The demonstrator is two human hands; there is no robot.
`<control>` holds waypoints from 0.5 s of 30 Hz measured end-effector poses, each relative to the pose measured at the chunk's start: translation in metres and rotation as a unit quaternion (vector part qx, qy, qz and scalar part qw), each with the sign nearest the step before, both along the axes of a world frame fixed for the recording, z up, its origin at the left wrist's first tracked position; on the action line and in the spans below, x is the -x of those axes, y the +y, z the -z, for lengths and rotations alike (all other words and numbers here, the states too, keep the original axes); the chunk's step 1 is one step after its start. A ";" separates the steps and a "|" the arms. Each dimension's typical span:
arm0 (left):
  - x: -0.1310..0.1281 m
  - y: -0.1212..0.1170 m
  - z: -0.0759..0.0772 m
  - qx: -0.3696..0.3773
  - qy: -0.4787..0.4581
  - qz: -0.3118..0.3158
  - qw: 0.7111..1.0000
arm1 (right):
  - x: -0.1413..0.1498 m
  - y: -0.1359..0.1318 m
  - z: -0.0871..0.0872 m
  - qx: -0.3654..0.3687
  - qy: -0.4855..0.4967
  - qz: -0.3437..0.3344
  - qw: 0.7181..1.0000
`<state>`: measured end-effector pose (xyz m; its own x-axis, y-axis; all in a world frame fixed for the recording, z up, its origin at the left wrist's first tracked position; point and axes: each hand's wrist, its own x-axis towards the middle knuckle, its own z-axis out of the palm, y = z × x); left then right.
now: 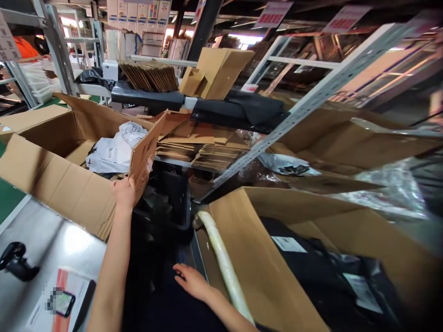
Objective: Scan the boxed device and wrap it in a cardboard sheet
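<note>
My left hand (123,192) is closed on the flap of a big open cardboard box (55,177) at the left. Inside that box lie grey plastic mailer bags (116,148). My right hand (192,280) rests flat, fingers stretched, on a dark surface low in the middle. It lies just left of a second large cardboard box (256,258), which holds black plastic parcels with white labels (332,272). A whitish roll (223,263) leans along that box's left wall, close to my right hand.
A grey metal table (44,249) at lower left carries a black scanner (15,262), a phone (61,302) and papers. Shelving (311,99) ahead holds stacks of flattened cardboard (204,152) and black bags (242,110). A person in orange (24,46) stands far left.
</note>
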<state>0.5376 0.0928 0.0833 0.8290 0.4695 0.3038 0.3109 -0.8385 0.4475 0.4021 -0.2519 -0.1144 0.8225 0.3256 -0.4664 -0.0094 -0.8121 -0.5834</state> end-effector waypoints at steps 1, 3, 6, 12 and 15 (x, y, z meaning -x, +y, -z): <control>0.000 0.000 0.002 -0.003 -0.005 -0.004 1.000 | -0.003 0.002 -0.002 0.017 0.008 -0.052 0.998; -0.001 0.001 0.007 -0.007 -0.025 -0.012 1.000 | -0.012 0.008 -0.006 0.049 0.022 -0.143 0.988; -0.001 0.003 0.018 -0.015 -0.090 -0.021 0.996 | -0.033 0.018 -0.008 0.082 0.025 -0.195 0.977; 0.008 0.006 0.038 -0.082 -0.213 -0.015 0.974 | -0.118 0.037 -0.008 0.064 -0.009 -0.201 0.978; 0.022 0.010 0.043 -0.135 -0.247 0.002 0.960 | -0.189 0.042 -0.021 -0.011 -0.041 -0.100 0.994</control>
<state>0.5153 0.1026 0.0401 0.5547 0.3155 0.7699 0.1125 -0.9453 0.3063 0.5915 -0.2098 -0.0933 0.7748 0.4957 -0.3923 0.1988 -0.7802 -0.5931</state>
